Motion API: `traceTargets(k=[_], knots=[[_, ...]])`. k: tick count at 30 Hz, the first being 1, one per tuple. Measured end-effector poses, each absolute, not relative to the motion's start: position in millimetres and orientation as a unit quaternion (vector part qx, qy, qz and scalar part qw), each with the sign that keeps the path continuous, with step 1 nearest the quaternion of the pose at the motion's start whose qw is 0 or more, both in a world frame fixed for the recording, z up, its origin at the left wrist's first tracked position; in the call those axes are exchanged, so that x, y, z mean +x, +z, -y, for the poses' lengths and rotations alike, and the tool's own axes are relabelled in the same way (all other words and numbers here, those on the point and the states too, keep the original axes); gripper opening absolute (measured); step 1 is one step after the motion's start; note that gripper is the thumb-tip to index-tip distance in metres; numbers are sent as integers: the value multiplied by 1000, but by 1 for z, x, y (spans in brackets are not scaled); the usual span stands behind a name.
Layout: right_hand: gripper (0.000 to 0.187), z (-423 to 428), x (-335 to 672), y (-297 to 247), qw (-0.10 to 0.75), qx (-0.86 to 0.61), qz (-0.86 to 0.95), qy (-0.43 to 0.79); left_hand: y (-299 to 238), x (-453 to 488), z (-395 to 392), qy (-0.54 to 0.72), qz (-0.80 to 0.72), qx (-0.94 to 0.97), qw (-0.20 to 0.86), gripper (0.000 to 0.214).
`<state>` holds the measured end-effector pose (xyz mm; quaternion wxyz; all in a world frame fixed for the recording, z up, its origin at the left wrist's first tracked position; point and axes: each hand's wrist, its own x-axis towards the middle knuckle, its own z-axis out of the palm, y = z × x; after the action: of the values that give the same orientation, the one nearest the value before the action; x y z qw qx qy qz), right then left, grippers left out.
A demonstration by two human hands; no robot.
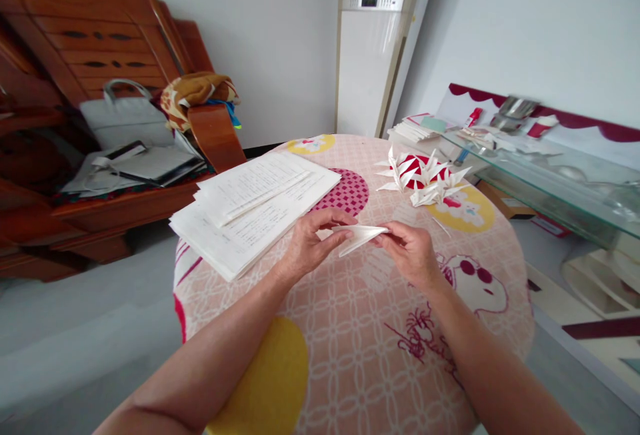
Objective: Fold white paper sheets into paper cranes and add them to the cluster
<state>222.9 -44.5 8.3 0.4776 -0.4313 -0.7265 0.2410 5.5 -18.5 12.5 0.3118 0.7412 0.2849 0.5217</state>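
Observation:
A small piece of folded white paper (357, 237) is held up between both hands above the table. My left hand (316, 240) pinches its left end between thumb and fingers. On the other side, my right hand (407, 248) grips the pointed right end with closed fingertips. Beyond the right hand sits a cluster of several folded paper cranes (425, 178), white with sharp points. To the left of my left hand lies a stack of written paper sheets (240, 241), with a thinner bundle of narrower sheets on top.
The round table has a pink patterned cloth (350, 355). A glass shelf (550, 175) with metalware and papers stands close on the right. Behind left is a wooden bench (100, 35) with a grey bag (125, 118). A tall white cabinet unit (365, 68) stands at the back.

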Motion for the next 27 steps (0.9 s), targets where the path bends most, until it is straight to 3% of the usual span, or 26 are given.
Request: traceTargets(k=[7,18,27], knots=[[14,46,223,8,442,-440,762,175,16,5,21,487,-279,790,248,12],[24,48,221,8,416,-429,784,168,18,10,23,487,-320,757,296,16],[21,49,221,9,402,-439,778,200,18,12,25,499,-347,725,324,18]])
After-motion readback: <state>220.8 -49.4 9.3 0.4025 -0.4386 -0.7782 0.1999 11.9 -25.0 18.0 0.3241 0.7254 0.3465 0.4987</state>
